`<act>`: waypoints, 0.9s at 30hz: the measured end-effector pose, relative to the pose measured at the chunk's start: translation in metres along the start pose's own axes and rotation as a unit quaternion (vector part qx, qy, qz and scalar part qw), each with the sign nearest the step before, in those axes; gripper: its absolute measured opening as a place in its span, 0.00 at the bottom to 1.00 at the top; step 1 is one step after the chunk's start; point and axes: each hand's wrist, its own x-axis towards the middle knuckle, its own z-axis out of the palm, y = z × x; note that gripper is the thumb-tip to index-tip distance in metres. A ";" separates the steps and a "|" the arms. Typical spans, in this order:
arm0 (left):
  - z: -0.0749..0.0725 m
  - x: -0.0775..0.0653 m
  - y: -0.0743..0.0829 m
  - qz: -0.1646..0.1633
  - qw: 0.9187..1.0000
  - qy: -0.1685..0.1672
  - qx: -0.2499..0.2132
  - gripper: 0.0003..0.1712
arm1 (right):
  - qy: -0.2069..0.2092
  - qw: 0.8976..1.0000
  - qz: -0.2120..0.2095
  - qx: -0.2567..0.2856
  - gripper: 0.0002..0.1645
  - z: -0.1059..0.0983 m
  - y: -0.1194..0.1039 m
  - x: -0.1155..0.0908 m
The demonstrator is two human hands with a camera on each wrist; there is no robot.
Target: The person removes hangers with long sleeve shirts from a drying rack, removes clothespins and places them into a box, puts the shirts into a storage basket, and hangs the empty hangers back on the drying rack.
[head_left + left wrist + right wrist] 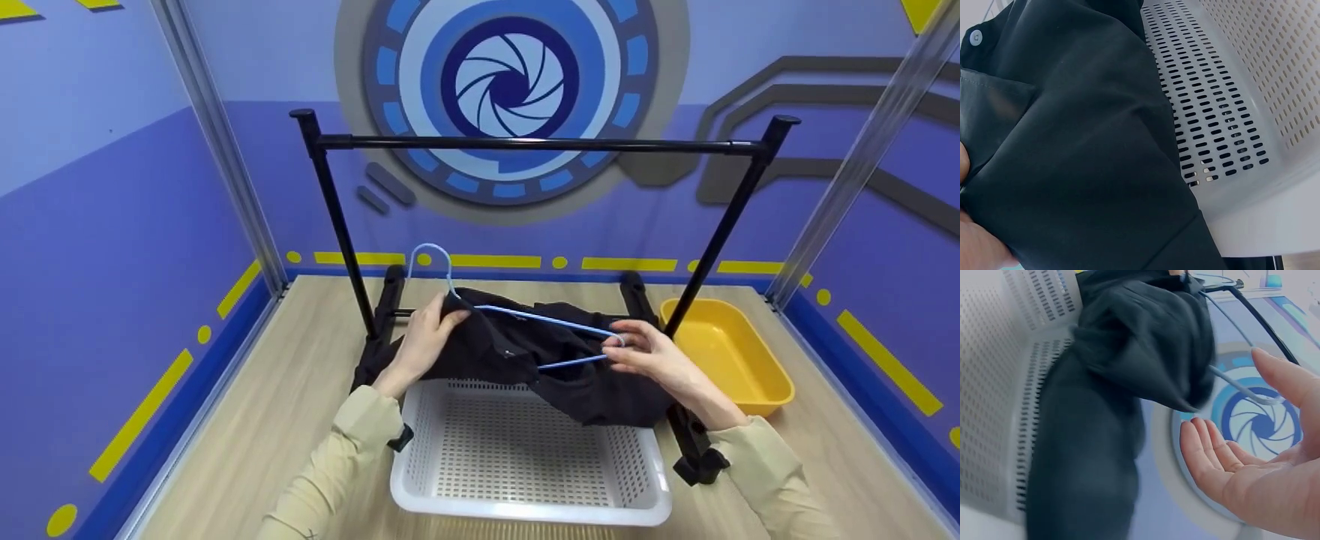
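A black shirt point(480, 341) with pale buttons hangs bunched over the white basket. My left hand point(427, 334) grips its edge just below the hook of a light blue hanger point(547, 318). The hanger's left part is hidden inside the cloth; its right end sticks out uncovered. Around that end my right hand point(649, 356) is held with thumb and fingers apart; in the right wrist view the hand point(1264, 472) has loosely bent fingers and pinches nothing. Dark cloth point(1084, 146) fills much of the left wrist view, the left thumb and fingers showing at its edge.
A black garment rack point(525, 144) stands behind the hands, its feet on the wooden table point(285, 382). Below the shirt sits a white perforated basket point(525, 510). To the right lies a yellow tub point(727, 352) beside the rack's right post. Blue panels enclose the back and sides.
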 end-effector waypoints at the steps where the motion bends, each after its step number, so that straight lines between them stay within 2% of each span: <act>1: 0.000 0.000 0.000 0.001 1.000 -0.001 0.001 0.15 | 0.005 1.000 -0.002 -0.005 0.34 -0.001 -0.002 0.000; 5: 0.001 -0.001 0.000 0.010 1.000 -0.003 0.000 0.13 | 0.016 0.999 0.003 -0.048 0.31 -0.004 -0.010 0.002; 9: 0.003 -0.002 0.000 0.018 1.000 -0.002 0.006 0.12 | 0.002 0.996 0.000 -0.088 0.29 -0.005 -0.015 0.002; 12: 0.004 -0.002 0.001 0.023 1.000 -0.005 0.005 0.12 | -0.015 0.993 -0.018 -0.113 0.26 -0.004 -0.019 0.004; 19: 0.007 -0.002 0.001 0.032 0.999 -0.016 0.006 0.12 | -0.055 0.977 -0.057 -0.200 0.20 0.000 -0.033 0.008; 23: 0.007 -0.002 0.002 0.027 0.999 -0.021 0.002 0.12 | -0.074 0.972 -0.065 -0.216 0.19 0.004 -0.037 0.011; 27: 0.008 -0.002 0.002 0.027 0.999 -0.026 0.006 0.12 | -0.106 0.968 -0.056 -0.221 0.19 0.008 -0.037 0.016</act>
